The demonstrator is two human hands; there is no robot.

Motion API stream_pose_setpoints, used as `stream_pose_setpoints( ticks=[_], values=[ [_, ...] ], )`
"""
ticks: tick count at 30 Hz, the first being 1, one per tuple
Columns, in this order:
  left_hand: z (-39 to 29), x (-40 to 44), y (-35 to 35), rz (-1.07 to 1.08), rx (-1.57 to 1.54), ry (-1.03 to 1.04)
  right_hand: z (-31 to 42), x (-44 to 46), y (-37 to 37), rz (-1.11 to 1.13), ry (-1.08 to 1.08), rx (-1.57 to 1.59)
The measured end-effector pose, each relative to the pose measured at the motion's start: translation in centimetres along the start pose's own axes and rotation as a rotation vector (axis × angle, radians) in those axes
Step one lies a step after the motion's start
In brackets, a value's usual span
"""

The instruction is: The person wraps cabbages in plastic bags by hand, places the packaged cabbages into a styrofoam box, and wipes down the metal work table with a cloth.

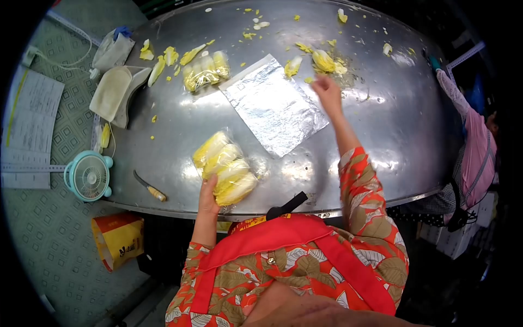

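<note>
My left hand (208, 197) grips the lower left side of a clear plastic bag of napa cabbages (226, 169), near the table's front edge. Several pale yellow heads lie side by side inside it. My right hand (328, 94) is over the table, just below a loose napa cabbage (324, 61) with trimmed leaves around it. Its fingers are blurred and partly hidden, so I cannot see whether they hold anything. Between the hands lies a stack of flat clear plastic bags (275, 106). A second packed bag of cabbages (206, 71) rests at the upper left of the stack.
The steel table (381, 147) carries scattered leaf scraps. A curved knife (150, 186) lies near its front left edge. At the left are a white scale (116, 95) and a small turquoise fan (88, 175). A person in pink (478, 158) is at the right.
</note>
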State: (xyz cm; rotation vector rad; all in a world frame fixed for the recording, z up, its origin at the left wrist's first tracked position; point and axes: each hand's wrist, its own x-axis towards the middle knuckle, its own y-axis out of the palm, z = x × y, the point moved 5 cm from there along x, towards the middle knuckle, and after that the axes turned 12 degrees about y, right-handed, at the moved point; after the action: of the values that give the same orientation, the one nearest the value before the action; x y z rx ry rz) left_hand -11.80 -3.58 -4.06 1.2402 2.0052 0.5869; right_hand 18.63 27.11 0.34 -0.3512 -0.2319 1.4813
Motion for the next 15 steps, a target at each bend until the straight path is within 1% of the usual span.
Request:
stream_pose_setpoints(
  ticks=[1,2,3,4,5,6,7,9,10,11,13,14,15],
  values=[
    [-0.4,0.3,-0.2,0.044,-0.01,-0.001,-1.9,3.8,-1.0,-0.093,-0.118,-0.045],
    [-0.6,0.7,-1.5,-0.01,0.009,-0.004,-1.2,5.8,-1.9,-0.12,-0.091,-0.158],
    [-1.2,1.0,-2.2,-0.044,0.009,0.029,0.2,6.6,-2.3,-0.217,-0.165,-0.306],
    [-1.7,1.8,-2.8,-0.105,0.003,0.054,1.9,6.9,-2.0,-0.171,-0.167,-0.28],
    [-2.1,3.1,-3.0,-0.158,-0.007,0.075,1.9,8.3,-0.9,-0.159,-0.285,-0.228],
    [-3.3,4.4,-2.1,-0.206,-0.005,0.099,3.6,8.2,1.1,-0.017,-0.235,-0.191],
    [-4.5,6.2,-1.0,-0.171,-0.057,0.137,5.4,7.5,3.2,0.121,-0.178,-0.16],
    [-6.9,10.6,1.5,-0.107,-0.163,0.209,7.1,7.2,8.5,0.309,-0.23,-0.213],
    [-8.0,12.9,3.0,-0.078,-0.217,0.251,7.5,7.0,11.2,0.4,-0.148,-0.165],
    [-8.9,15.2,4.4,-0.061,-0.256,0.3,7.7,6.5,13.8,0.522,0.035,0.002],
    [-10.5,19.3,7.1,-0.05,-0.297,0.398,8.6,5.0,17.9,0.743,0.272,0.066],
    [-10.9,21.2,8.1,-0.01,-0.315,0.411,8.9,4.0,19.6,0.844,0.381,0.221],
    [-11.1,22.8,8.9,-0.014,-0.316,0.415,9.5,2.8,21.1,0.999,0.477,0.395]
  ],
)
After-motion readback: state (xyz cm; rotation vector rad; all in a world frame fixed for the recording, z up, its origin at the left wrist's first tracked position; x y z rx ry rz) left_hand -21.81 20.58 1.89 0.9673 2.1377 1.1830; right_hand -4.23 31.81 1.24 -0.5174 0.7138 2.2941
